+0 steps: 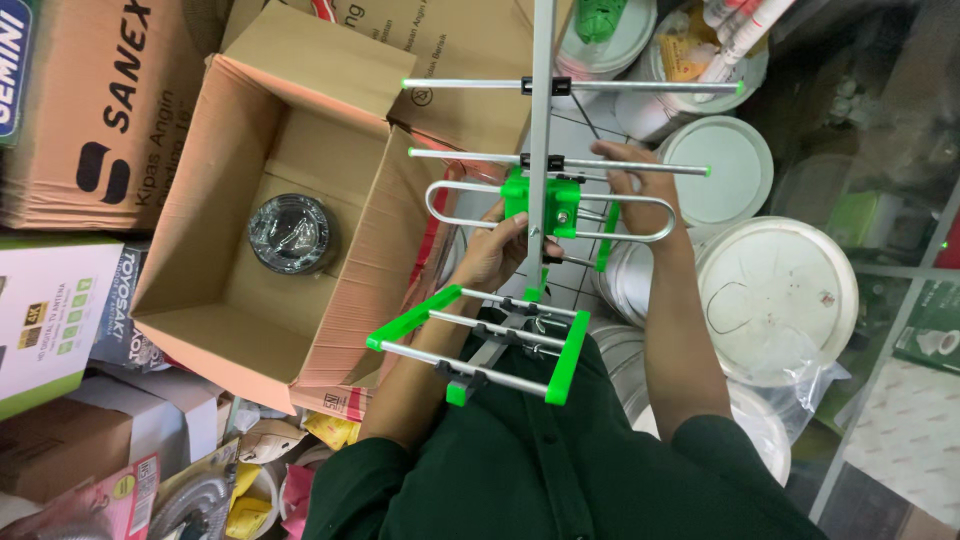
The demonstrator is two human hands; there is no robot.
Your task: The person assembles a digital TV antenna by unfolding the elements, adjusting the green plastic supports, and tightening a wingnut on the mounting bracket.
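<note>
Even indoor light, sharp, soft shadows

Left hand [497, 250] and right hand [632, 180] raised, fingers curled.

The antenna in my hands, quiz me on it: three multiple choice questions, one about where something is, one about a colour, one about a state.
1. Where does the coil of cable lie?
A. Inside the open cardboard box
B. On a white bucket lid
C. In the left hand

2. What colour are the plastic brackets on the antenna?
A. Red
B. Green
C. Blue

3. How is the antenna being handled?
A. It lies alone on the floor
B. One hand holds it, the other hangs free
C. Both hands are on it near the loop element

Answers:
1. A, the coil sits on the bottom of the box with its flaps open.
2. B, the centre clamp and the rear end pieces are bright green.
3. C, the left hand grips by the centre clamp and the right hand reaches to the rods on the other side.
</note>
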